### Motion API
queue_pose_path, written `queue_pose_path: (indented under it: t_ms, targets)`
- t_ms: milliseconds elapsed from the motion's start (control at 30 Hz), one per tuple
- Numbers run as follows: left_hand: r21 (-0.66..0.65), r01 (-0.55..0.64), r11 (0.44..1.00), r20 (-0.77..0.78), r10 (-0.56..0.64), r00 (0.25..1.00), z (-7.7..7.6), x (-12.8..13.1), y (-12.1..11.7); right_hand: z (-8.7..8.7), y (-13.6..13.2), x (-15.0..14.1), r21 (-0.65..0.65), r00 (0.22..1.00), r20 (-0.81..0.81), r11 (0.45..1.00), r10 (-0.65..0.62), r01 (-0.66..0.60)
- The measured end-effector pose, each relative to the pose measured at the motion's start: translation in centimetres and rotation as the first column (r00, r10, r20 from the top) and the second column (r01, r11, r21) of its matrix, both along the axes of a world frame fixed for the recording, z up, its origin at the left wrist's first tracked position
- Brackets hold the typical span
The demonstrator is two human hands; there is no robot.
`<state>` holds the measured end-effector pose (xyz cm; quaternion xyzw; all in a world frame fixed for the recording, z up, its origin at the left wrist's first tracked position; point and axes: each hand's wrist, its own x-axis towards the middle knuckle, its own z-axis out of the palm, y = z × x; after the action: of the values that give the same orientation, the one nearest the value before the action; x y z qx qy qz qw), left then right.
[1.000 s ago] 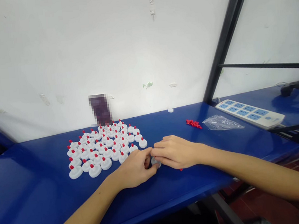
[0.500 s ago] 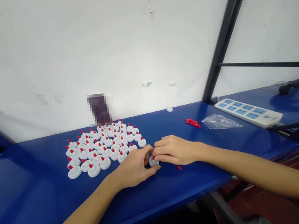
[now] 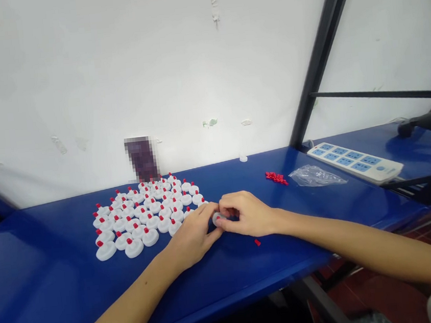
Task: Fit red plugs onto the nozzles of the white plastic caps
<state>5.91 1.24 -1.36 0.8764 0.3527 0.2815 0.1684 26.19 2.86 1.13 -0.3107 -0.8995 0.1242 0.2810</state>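
Between my hands is a white round cap with a small red tip (image 3: 216,217), partly covered by fingers. My left hand (image 3: 196,233) is closed around its left side, thumb and fingers on the rim. My right hand (image 3: 244,214) pinches it from the right, thumb by the red tip. Many matching white caps with red tips (image 3: 150,236) stand grouped on the blue table to the left, some hidden by my left hand. One loose red tip (image 3: 257,242) lies just below my right hand.
A small pile of red tips (image 3: 276,178) lies at the right, beside a clear plastic bag (image 3: 317,175). Farther right are a white power strip (image 3: 354,162) and a black metal frame (image 3: 316,63). One white piece (image 3: 243,158) sits by the wall. A pixelated dark object (image 3: 143,159) leans there too.
The cap between my hands is raised and tilted compared with before. My right fingers have curled more around it, and my left thumb has moved up. The view has shifted slightly.
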Motion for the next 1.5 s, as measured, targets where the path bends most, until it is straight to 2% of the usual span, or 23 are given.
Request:
queue_pose_path:
  t_ms: [100,200,300,400,500,567,633,733,867,1000,1100,1167,1233,1300,1500]
  targets:
    - [0.1,-0.053,0.994,0.025,0.05,0.998,-0.4,0.0,0.1,0.2,0.4,0.4,-0.057,0.999,0.015,0.998,-0.029,0.03]
    - [0.154,-0.041,0.987,0.014,0.039,0.999,-0.6,-0.1,0.2,0.2,0.9,0.9,-0.09,0.995,0.076,0.994,0.065,-0.058]
    - [0.155,-0.025,0.988,0.024,0.021,0.999,-0.5,-0.1,0.1,0.1,1.4,1.3,-0.102,0.98,0.123,0.985,0.154,-0.142]
    - [0.176,-0.032,0.984,0.057,0.022,0.998,-0.1,0.0,-0.1,-0.1,1.7,1.5,-0.065,0.98,0.142,0.989,0.141,-0.132]
    - [0.259,-0.036,0.965,0.074,0.018,0.997,0.2,0.1,-0.3,-0.2,2.0,1.5,-0.005,0.987,0.114,0.993,0.114,-0.114]
    - [0.313,-0.043,0.949,0.102,0.011,0.995,0.4,0.1,-0.3,-0.4,2.0,1.3,-0.016,0.992,0.064,0.994,0.105,-0.104]
    - [0.346,-0.04,0.937,0.138,-0.008,0.99,0.3,0.1,-0.2,-0.6,1.9,1.0,-0.101,0.996,-0.001,0.991,0.093,-0.092]
    - [0.383,0.01,0.924,0.12,-0.06,0.991,0.0,0.0,0.2,-1.0,1.7,0.7,-0.284,0.996,-0.068,0.956,0.058,-0.075]
    - [0.408,0.044,0.912,0.038,-0.065,0.997,-0.4,-0.4,0.4,-0.9,1.5,0.6,-0.451,0.999,-0.052,0.892,0.011,-0.033]
    - [0.401,0.058,0.914,0.005,-0.066,0.998,-0.3,-0.6,0.5,0.3,1.6,0.7,-0.559,0.996,-0.087,0.825,0.036,-0.079]
    - [0.392,0.071,0.917,-0.019,-0.069,0.997,0.0,-0.4,0.4,1.0,1.7,0.8,-0.595,0.996,-0.087,0.799,0.037,-0.082]
    - [0.394,0.09,0.915,-0.043,-0.08,0.996,0.2,-0.3,0.2,1.0,1.7,0.8,-0.547,0.999,-0.044,0.836,0.012,-0.035]
    - [0.399,0.113,0.91,-0.077,-0.09,0.993,0.4,-0.1,0.1,0.8,1.5,0.7,-0.402,0.999,0.04,0.915,-0.019,0.033]
    - [0.41,0.136,0.902,-0.113,-0.098,0.989,0.5,-0.1,-0.1,0.5,1.2,0.6,-0.257,0.993,0.118,0.965,-0.029,0.058]
    - [0.46,0.16,0.874,-0.131,-0.111,0.985,0.6,0.0,0.0,-0.3,0.9,0.6,-0.2,0.981,0.191,0.978,-0.017,0.056]
